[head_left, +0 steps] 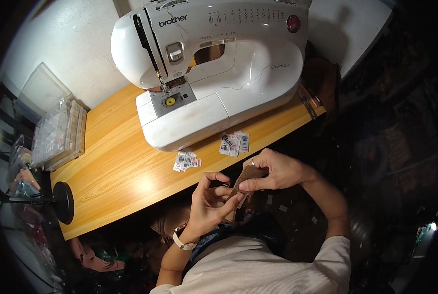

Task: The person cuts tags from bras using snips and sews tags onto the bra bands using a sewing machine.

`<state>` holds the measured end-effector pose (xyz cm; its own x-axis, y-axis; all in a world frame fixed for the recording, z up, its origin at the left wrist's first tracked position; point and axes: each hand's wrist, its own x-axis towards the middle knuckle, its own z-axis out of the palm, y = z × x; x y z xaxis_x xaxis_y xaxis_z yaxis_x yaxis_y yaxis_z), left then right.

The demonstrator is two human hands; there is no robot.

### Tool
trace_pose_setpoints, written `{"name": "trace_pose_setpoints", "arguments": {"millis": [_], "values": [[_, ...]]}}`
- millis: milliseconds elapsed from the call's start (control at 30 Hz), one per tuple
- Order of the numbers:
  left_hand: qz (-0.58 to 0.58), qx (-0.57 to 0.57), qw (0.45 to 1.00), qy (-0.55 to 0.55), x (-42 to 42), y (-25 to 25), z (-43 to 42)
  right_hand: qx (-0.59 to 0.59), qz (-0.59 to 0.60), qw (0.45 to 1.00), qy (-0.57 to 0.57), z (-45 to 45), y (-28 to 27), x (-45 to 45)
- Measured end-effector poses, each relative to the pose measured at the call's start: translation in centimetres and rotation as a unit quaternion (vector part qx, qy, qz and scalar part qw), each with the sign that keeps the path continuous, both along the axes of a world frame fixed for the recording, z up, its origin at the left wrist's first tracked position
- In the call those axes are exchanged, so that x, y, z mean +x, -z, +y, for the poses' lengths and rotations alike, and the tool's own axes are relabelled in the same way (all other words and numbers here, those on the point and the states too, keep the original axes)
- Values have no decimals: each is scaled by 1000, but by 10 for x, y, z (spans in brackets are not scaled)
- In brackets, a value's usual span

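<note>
I held the brown cloth point(252, 172) between my two hands, in front of my body and just off the near edge of the counter point(111, 164). My right hand point(278, 171) had it in a close pinch, the thumb flat on the near face and the fingers tucked behind (the one with the ring point(253, 162) lay by the top edge). My left hand point(209, 202) gripped the lower end near the thumb tip, its index finger arched clear. A pale scrap showed under that thumb, too small for me to name.

I judged the cloth light and soft, with enough body to keep a fold, since it stood up a little between my fingers. It looked matt, so I expected little slipping and no risk of breaking; pulling it out of shape seemed the likelier trouble. The best hold, to my mind, was by the edges, one hand at each end, thumbs flat and the pinch gentle.

Beyond it, two clusters of printed labels, one to the left point(187, 160) and one to the right point(234, 143), lay on the counter before the sewing machine point(265, 93). A clear case point(62, 134) stood at the left, near a round black base point(63, 203).
</note>
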<state>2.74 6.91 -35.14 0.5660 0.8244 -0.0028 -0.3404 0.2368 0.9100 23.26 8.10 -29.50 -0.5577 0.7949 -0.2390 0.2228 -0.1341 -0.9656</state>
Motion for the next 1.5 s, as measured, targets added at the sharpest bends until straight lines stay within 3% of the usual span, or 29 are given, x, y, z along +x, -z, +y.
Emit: {"name": "trace_pose_setpoints", "arguments": {"millis": [700,800,833,900,933,1000,1067,1167,1267,1333,1400,1433,1500], "values": [[23,1,1000,7,2,1,3,119,-47,992,4,-3,-4,2],[3,-13,998,67,2,-3,3,129,-145,981,20,-9,-19,-2],[52,59,988,136,-2,3,7,173,-182,967,29,-11,-25,1],[137,208,953,172,-4,16,12,237,-233,942,39,-16,-48,8],[239,325,900,165,-10,18,14,258,-212,941,59,-19,-66,10],[335,496,793,116,-29,60,18,296,-186,932,91,-24,-91,19],[401,288,842,218,-63,64,19,337,-164,920,115,-24,-105,30],[452,172,814,321,-123,26,11,317,-102,926,174,-11,-108,42],[461,154,838,248,-206,-37,-4,242,-19,952,188,20,-81,42],[459,173,867,84,-231,-90,-11,227,15,964,138,43,-63,32],[602,152,778,-94,-260,-111,-15,265,14,959,98,64,-44,14],[639,261,692,-211,-253,-126,-7,327,11,939,106,71,-38,-4],[631,357,583,-367,-258,-142,21,550,-17,830,87,91,-24,-34]]}}
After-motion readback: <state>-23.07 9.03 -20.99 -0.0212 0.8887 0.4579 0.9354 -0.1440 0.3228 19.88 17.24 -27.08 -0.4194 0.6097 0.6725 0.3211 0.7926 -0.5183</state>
